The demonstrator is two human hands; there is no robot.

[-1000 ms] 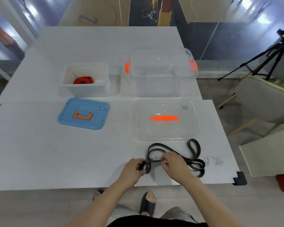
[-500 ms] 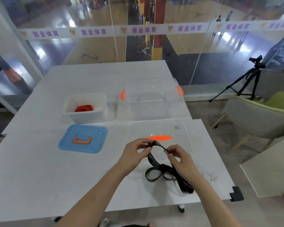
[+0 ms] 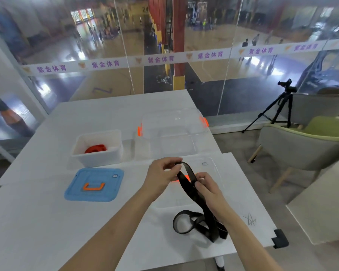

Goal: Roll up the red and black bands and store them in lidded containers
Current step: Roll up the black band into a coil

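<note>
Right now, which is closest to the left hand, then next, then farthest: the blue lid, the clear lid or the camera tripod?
From the left hand, pinching the black band:
1. Clear lid, just beneath it.
2. Blue lid, off to its left.
3. Camera tripod, far off right, at the back.

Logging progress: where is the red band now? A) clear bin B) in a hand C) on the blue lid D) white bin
D: the rolled red band sits inside the open white bin; the left hand and right hand both pinch the black band.
</note>
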